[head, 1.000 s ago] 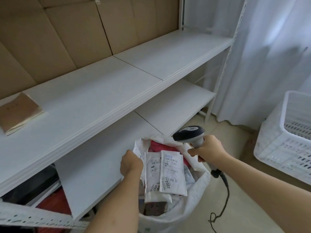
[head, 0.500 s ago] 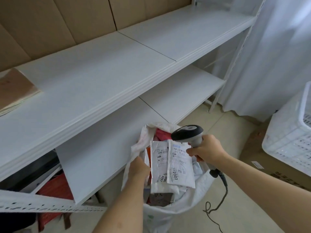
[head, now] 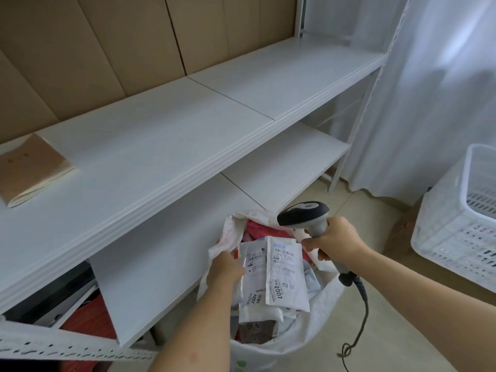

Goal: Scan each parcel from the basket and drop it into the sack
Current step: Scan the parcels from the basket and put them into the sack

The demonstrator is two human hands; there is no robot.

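While the white shelves (head: 166, 146) stand nearly bare, the basket (head: 456, 226) at right shows no parcels in its visible part, so little seems left. Beside it, the sack (head: 319, 312) is packed with labelled parcels (head: 284, 275). At its mouth, the left hand (head: 225, 269) grips the sack's rim beside them; the right hand (head: 335, 242) clasps the scanner (head: 303, 214), aimed over them.

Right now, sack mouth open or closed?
Open. The left hand grips the sack rim, and parcels show inside its mouth.
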